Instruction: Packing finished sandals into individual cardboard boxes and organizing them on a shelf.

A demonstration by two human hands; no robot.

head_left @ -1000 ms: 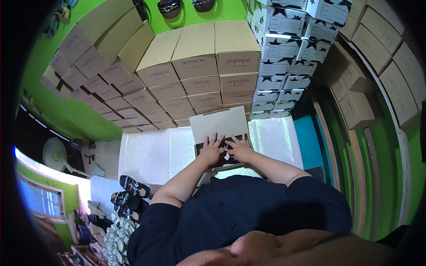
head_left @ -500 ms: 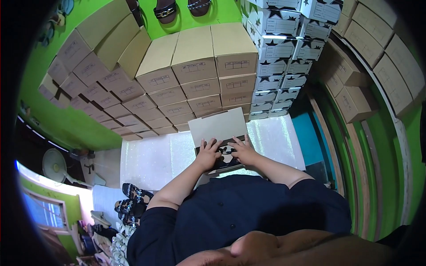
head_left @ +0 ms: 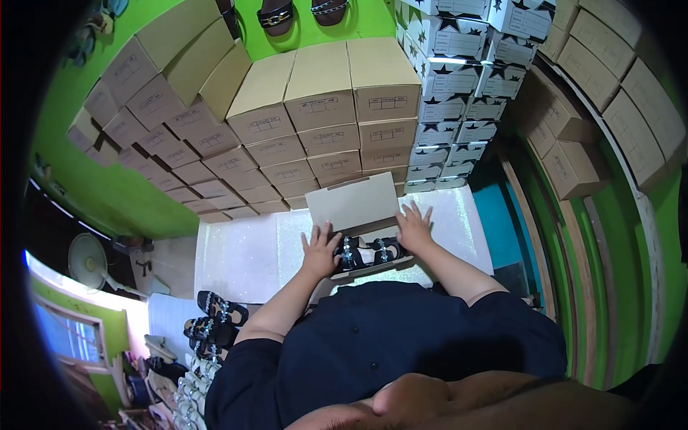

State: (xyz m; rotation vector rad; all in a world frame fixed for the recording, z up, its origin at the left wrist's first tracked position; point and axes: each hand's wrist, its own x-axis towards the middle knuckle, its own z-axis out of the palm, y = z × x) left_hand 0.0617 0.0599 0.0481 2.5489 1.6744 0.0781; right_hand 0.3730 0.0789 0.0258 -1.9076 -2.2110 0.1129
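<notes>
An open cardboard shoebox stands on the glittery white tabletop in front of me, its pale lid tipped back on the far side. Inside lies a pair of black sandals with shiny light-blue stones: one sandal on the left, the other sandal on the right, with pale paper between them. My left hand is at the box's left end, fingers spread. At the right end rests my right hand, also with its fingers apart. Neither hand holds anything.
Stacked brown shoeboxes and white star-patterned boxes line the table's far side. More black sandals lie at lower left, near a fan. Brown boxes sit on racks at right.
My hands have moved apart, from over the middle of the box to its two ends. The jewelled sandals inside now show. The view has shifted slightly.
</notes>
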